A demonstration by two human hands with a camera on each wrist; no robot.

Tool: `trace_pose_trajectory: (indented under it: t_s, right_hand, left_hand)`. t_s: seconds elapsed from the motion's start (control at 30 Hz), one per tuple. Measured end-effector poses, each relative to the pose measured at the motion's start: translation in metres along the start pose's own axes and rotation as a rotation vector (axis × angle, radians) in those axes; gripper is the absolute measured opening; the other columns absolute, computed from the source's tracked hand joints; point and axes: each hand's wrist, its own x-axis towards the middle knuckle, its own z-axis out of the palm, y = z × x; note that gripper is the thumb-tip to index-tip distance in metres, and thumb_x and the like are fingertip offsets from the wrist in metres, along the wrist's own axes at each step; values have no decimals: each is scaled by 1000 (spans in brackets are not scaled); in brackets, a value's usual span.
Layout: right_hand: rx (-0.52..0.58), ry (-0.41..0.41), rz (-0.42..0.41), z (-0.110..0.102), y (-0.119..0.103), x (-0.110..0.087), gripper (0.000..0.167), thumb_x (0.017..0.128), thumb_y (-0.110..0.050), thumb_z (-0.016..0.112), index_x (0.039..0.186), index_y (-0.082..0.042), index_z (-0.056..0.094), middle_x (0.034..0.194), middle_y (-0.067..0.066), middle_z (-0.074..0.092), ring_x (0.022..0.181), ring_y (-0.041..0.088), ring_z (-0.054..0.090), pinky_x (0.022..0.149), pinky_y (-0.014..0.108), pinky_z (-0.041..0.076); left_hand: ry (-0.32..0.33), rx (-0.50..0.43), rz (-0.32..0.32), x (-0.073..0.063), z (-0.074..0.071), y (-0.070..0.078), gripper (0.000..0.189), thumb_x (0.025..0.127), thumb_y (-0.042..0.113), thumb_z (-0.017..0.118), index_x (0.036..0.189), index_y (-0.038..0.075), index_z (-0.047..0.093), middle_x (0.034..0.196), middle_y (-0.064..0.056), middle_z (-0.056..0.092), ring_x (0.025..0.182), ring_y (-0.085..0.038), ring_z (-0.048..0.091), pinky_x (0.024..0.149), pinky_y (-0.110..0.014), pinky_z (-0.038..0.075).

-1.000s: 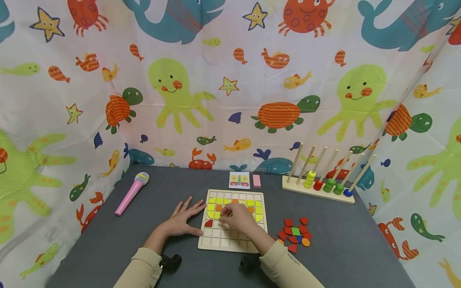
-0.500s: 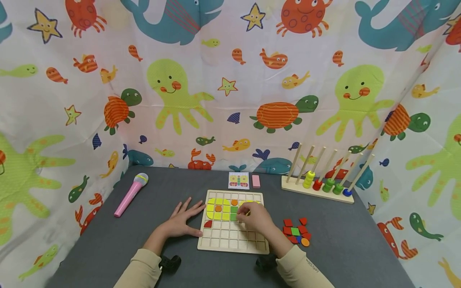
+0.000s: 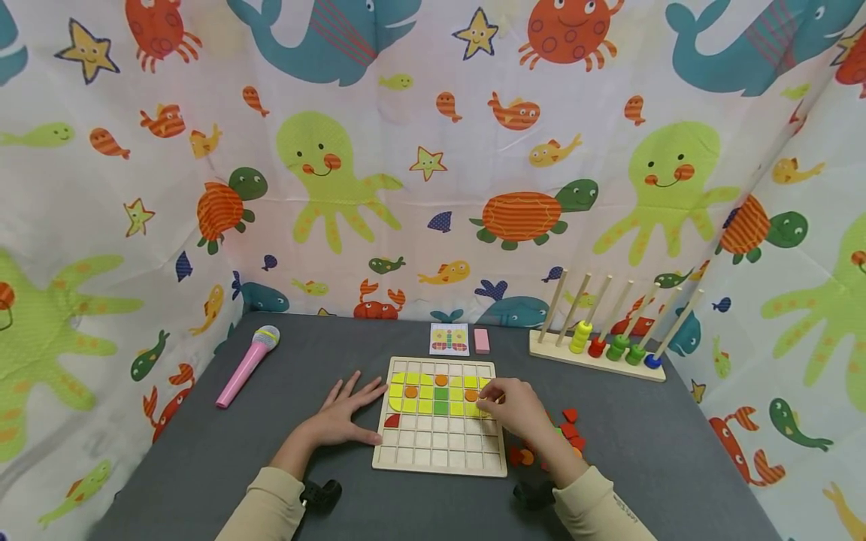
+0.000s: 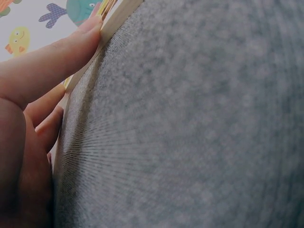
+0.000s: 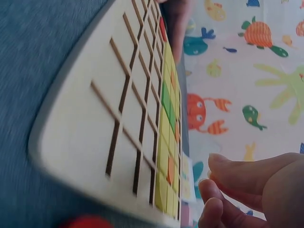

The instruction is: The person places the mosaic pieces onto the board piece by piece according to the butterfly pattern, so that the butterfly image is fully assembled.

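A wooden grid board (image 3: 440, 451) lies on the table, its upper rows holding yellow tiles (image 3: 426, 406), orange discs (image 3: 410, 392) and green squares (image 3: 441, 407). One red quarter-round tile (image 3: 392, 421) sits at its left edge. My left hand (image 3: 338, 418) rests with spread fingers along the board's left side, thumb at the edge. My right hand (image 3: 514, 409) is over the board's right edge beside the yellow tiles. In the right wrist view its fingers (image 5: 232, 175) are loosely curled, with nothing visible between them.
Loose red tiles (image 3: 568, 430) and an orange disc (image 3: 527, 457) lie right of the board, partly behind my right forearm. Behind it are a pattern card (image 3: 449, 340) and a pink block (image 3: 482, 340). A peg stand (image 3: 595, 361) stands back right; a pink toy microphone (image 3: 246, 367) lies left.
My right hand has moved rightward across the board from its middle to its right edge, uncovering the green squares and right-hand tiles. My left hand stays in place.
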Motion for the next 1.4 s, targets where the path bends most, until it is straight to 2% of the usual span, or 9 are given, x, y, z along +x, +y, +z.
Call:
trace_pose_trajectory:
  t_s: [0.23, 0.37, 0.53, 0.73, 0.97, 1.17, 1.4]
  right_hand:
    - [-27, 25, 42, -16, 18, -4, 7, 88, -20, 80, 92, -17, 76, 81, -5, 68, 74, 13, 60, 64, 29, 51]
    - [-46, 22, 51, -27, 31, -8, 12, 88, -20, 79, 98, -14, 76, 87, -3, 71, 77, 14, 61, 66, 30, 53]
    - [-108, -5, 79, -42, 49, -14, 20, 87, -20, 80, 105, -12, 76, 95, 0, 73, 81, 15, 62, 70, 35, 55]
    - [-149, -68, 113, -53, 68, -17, 28, 82, -22, 85, 105, -9, 76, 98, 3, 73, 87, 17, 66, 79, 45, 57]
    - [-157, -92, 140, -55, 77, -15, 23, 82, -20, 84, 102, -10, 76, 91, 2, 71, 81, 17, 62, 73, 40, 55]
    - [-214, -68, 200, -55, 83, -11, 31, 80, -29, 86, 102, -10, 75, 92, 3, 70, 79, 18, 61, 70, 41, 53]
    - [-181, -13, 247, -52, 83, -5, 31, 78, -34, 88, 83, -13, 65, 78, 2, 61, 69, 19, 53, 59, 31, 40]
  left_hand:
    - [4, 17, -9, 0, 1, -1, 104, 74, 63, 79, 160, 30, 30, 170, 1, 19, 156, -37, -11, 120, -64, -10]
    - [9, 9, -3, 0, 1, -1, 104, 74, 63, 79, 160, 31, 30, 170, 2, 19, 157, -36, -11, 120, -63, -11]
    - [3, 12, -3, 2, 1, 0, 103, 74, 66, 78, 160, 34, 30, 169, 6, 18, 157, -35, -11, 120, -63, -11]
    - [0, 9, -12, 1, 1, 1, 103, 74, 66, 78, 159, 35, 31, 169, 6, 19, 157, -34, -11, 120, -64, -11]
    - [8, 15, -10, 1, 1, 2, 104, 74, 64, 79, 160, 30, 31, 170, 2, 19, 157, -36, -11, 120, -64, -10]
    - [11, 19, -5, 2, 1, 1, 105, 74, 64, 79, 160, 29, 31, 170, 0, 20, 156, -37, -10, 120, -63, -10]
    - [3, 11, -23, 1, 0, 1, 103, 73, 67, 78, 159, 35, 30, 169, 7, 19, 157, -34, -11, 120, -63, -11]
